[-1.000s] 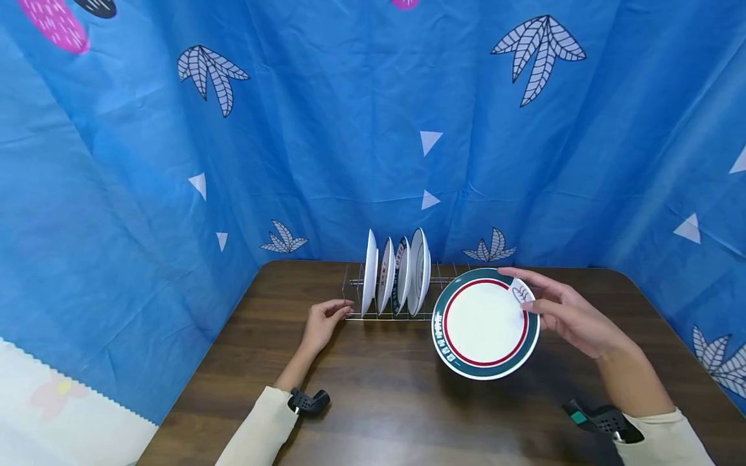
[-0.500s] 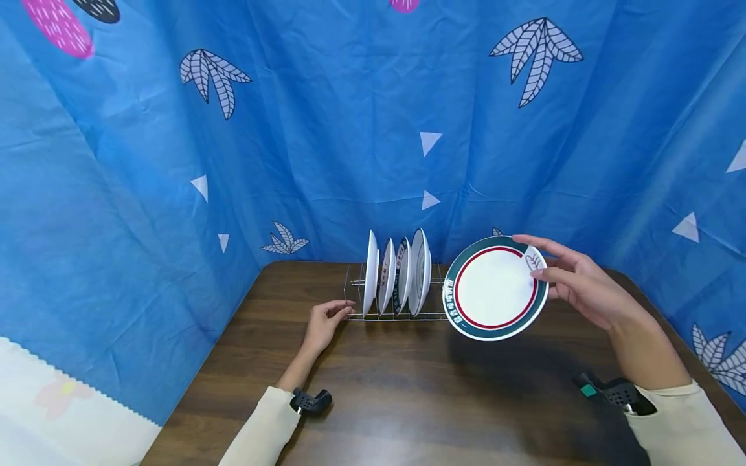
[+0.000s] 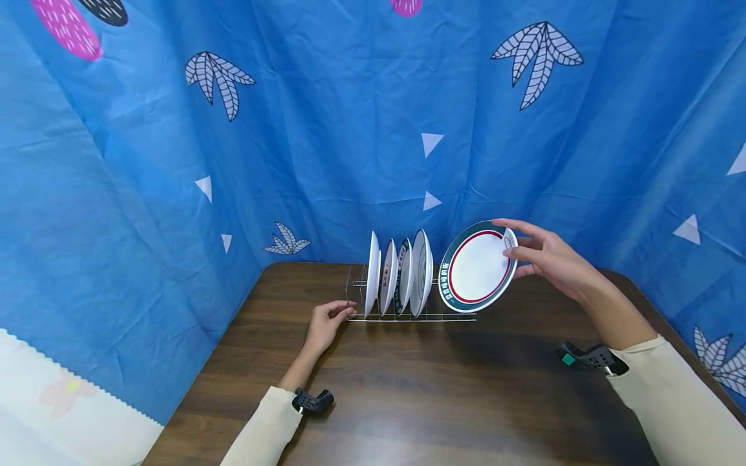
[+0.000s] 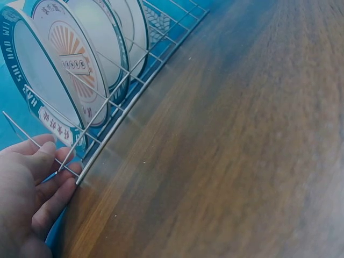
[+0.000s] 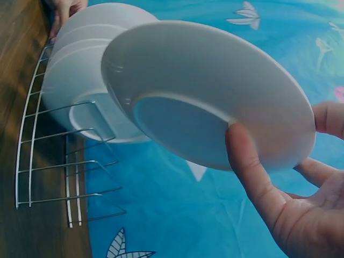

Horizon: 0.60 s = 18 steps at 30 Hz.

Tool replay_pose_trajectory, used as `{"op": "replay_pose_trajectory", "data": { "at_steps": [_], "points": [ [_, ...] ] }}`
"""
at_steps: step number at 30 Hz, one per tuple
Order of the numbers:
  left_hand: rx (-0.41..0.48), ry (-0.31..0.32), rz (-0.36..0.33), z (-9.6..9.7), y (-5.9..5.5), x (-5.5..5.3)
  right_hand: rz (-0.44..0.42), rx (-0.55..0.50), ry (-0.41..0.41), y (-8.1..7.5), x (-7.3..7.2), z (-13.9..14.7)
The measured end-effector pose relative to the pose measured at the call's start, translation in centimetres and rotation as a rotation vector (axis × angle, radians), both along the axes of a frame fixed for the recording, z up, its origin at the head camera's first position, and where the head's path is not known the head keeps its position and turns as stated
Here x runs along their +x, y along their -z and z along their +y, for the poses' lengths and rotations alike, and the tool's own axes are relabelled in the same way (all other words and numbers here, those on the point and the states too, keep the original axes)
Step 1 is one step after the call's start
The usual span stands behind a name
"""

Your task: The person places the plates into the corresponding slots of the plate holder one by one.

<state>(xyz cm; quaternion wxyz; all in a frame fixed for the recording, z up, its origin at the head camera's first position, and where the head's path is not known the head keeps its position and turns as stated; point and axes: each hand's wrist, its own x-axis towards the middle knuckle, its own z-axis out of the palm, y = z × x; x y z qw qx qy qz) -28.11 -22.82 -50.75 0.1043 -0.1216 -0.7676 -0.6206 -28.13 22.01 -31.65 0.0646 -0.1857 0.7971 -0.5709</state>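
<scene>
My right hand [image 3: 544,262] pinches the rim of a white plate [image 3: 476,268] with a green band, a red ring and lettering. The plate hangs tilted above the right part of a wire dish rack [image 3: 460,318], its face towards the head camera. Its plain white underside [image 5: 204,91] shows in the right wrist view. Several plates [image 3: 421,275] stand upright in the rack, left of the held one. At the rack's left end my left hand [image 3: 325,327] grips the wire frame; the left wrist view has the thumb and fingers around the end wires [image 4: 67,161].
The rack stands near the back of a dark wooden table [image 3: 408,401]. A blue patterned curtain [image 3: 373,129] hangs close behind it and along the sides. Wire slots [image 5: 80,166] right of the standing plates hold nothing. A white cloth [image 3: 64,395] lies at the lower left.
My right hand has raised the plate, then brought it left towards the rack, and the plate has turned more edge-on. My left hand has stayed at the rack's left end.
</scene>
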Motion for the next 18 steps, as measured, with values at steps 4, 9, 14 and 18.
{"op": "replay_pose_trajectory", "data": {
  "at_steps": [4, 9, 14, 18],
  "points": [
    [-0.009, 0.0, 0.004, 0.0, -0.1, 0.1, -0.009, 0.021, -0.009, 0.2, -1.1, -0.9],
    [-0.009, 0.011, -0.002, 0.0, -0.2, 0.1, -0.021, 0.054, -0.02, 0.5, -2.4, -1.8],
    [-0.021, 0.011, -0.011, -0.1, -0.2, 0.0, -0.021, 0.081, -0.039, 0.9, -3.6, -2.7],
    [-0.019, 0.002, -0.027, -0.4, 1.1, -1.0, -0.019, 0.113, -0.054, 1.1, -4.4, -3.3]
  ]
}}
